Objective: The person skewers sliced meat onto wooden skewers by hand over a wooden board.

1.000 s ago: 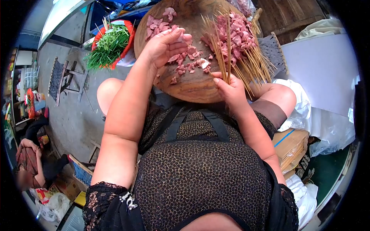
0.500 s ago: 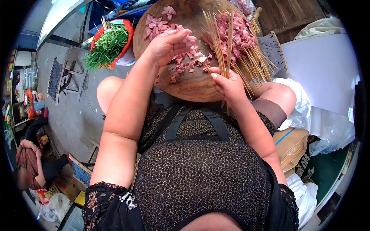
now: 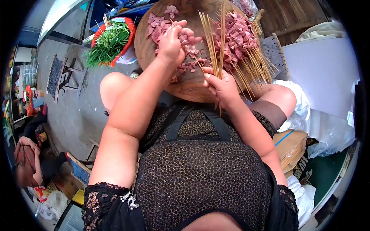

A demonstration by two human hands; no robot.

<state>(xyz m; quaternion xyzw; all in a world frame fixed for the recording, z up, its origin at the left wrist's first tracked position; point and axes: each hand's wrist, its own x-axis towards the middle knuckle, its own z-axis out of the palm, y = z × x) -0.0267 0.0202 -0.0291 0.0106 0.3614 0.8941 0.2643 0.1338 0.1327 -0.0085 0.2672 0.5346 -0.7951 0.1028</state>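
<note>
A round wooden board (image 3: 189, 90) lies in front of me with raw meat on it. My right hand (image 3: 220, 86) is closed round a bunch of bamboo skewers (image 3: 221, 42), which point up and away. One skewer (image 3: 199, 64) slants out separately from its fingertips toward my left hand. My left hand (image 3: 172, 48) is over the loose meat pieces (image 3: 156, 25), fingers curled with pink meat at them; the fingers partly hide the slanting skewer. Small meat scraps (image 3: 187, 68) lie between the hands. Beyond my right hand is a pile of skewered meat (image 3: 237, 40), its bare sticks toward me.
A red bag of cut green vegetables (image 3: 111, 40) stands left of the board. Farther left is a small folding stool (image 3: 63, 77). Another person (image 3: 29, 154) sits at the lower left. A white panel (image 3: 320, 73) and a packet in clear plastic (image 3: 291, 148) are at the right.
My left hand has moved left and turned, its fingers now over the loose meat. My right hand, with the skewers, has shifted slightly left and down.
</note>
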